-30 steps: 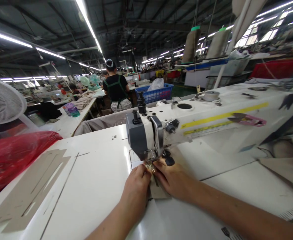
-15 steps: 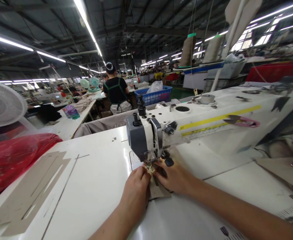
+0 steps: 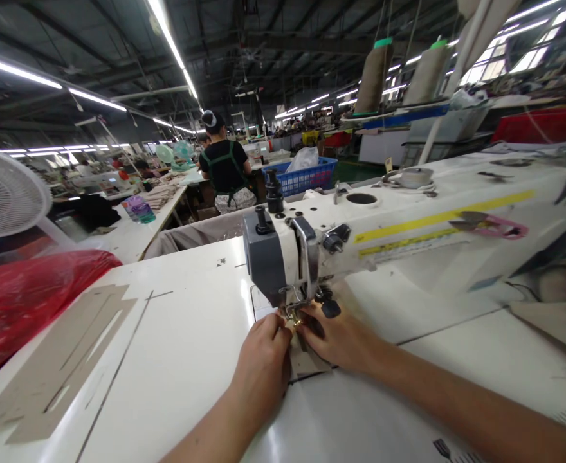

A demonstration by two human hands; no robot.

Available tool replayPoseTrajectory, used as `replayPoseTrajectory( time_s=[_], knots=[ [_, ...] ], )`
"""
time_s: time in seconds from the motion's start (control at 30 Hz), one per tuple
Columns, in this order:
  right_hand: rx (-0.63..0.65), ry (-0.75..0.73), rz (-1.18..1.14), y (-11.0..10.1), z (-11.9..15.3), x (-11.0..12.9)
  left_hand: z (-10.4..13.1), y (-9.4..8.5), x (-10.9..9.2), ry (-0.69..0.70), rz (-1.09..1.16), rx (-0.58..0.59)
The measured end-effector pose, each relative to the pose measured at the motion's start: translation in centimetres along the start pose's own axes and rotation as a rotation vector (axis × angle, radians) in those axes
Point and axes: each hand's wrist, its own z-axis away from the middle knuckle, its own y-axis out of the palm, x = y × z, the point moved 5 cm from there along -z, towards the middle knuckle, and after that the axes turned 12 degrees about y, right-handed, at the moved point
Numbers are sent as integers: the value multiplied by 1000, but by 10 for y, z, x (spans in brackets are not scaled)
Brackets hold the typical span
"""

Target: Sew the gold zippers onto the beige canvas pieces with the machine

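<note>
A white sewing machine (image 3: 408,225) with a dark grey head cover stands over the white table. Under its needle area lies a small beige fabric piece (image 3: 309,364). My left hand (image 3: 265,354) is closed on the left edge of that piece, fingertips just in front of the presser foot. From the right, my right hand (image 3: 334,334) reaches beneath the machine head, its fingers bent and pressed on the same piece. A small gold-coloured metal part (image 3: 296,318) shows between the fingertips of both hands. The machine head hides some of the right fingers.
Flat beige templates (image 3: 56,366) lie on the table at left, beside a red plastic bag (image 3: 36,289) and a white fan (image 3: 6,193). Pink-handled snips (image 3: 500,226) rest on the machine arm. Beyond are a blue basket (image 3: 307,179) and a person (image 3: 225,164) facing away.
The view has shifted slightly, with the machine arm and thread cones appearing farther right. Both hands keep nearly the same place at the needle area.
</note>
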Motion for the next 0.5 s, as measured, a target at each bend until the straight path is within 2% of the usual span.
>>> replayPoseTrajectory(
  time_s=[0.5],
  knots=[
    [-71,-61,40,2,-3,0,1,1,4,-22,-41,-29]
  ],
)
